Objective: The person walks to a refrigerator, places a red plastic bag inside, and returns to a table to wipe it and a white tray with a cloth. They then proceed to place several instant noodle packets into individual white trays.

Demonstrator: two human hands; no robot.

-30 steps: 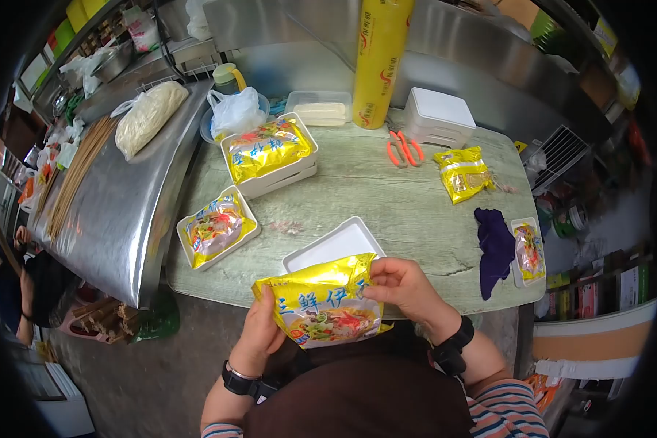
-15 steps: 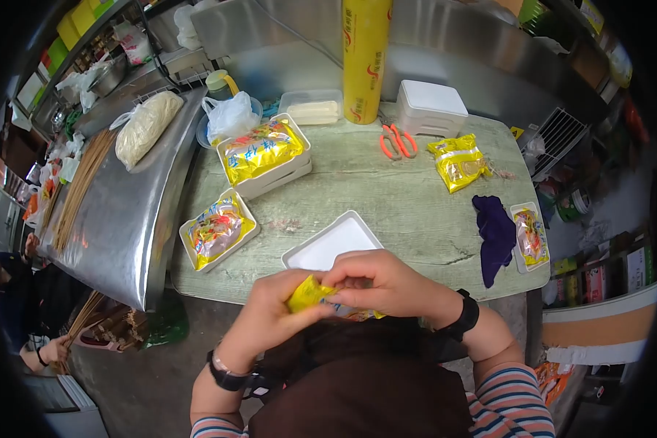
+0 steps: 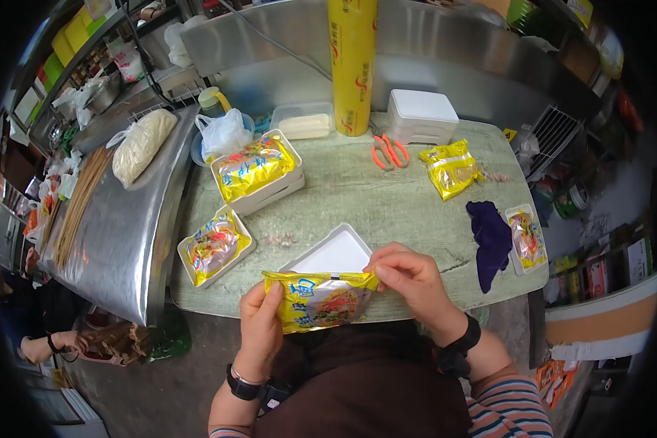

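Note:
A yellow noodle packet (image 3: 321, 303) is held up by its two sides at the table's near edge, its printed face with a noodle picture turned to me. My left hand (image 3: 261, 314) is closed on its left edge, thumb in front. At the upper right corner, my right hand (image 3: 412, 281) pinches the packet between thumb and fingers. Just behind the packet lies a white tray (image 3: 336, 252), its near part hidden. To the left, another white tray (image 3: 247, 254) holds a similar packet (image 3: 213, 247).
Stacked white trays (image 3: 274, 191) bear a yellow packet. Beyond are a yellow film roll (image 3: 352, 73), orange-handled pliers (image 3: 390, 153) and white boxes (image 3: 423, 117). On the right are another packet (image 3: 451, 169) and a dark purple cloth (image 3: 490, 244). A co-worker's hand (image 3: 69, 342) shows at lower left.
The noodle packet, earlier bunched between my hands and mostly covered, is now spread out with its face showing. My hands have moved apart to its two sides.

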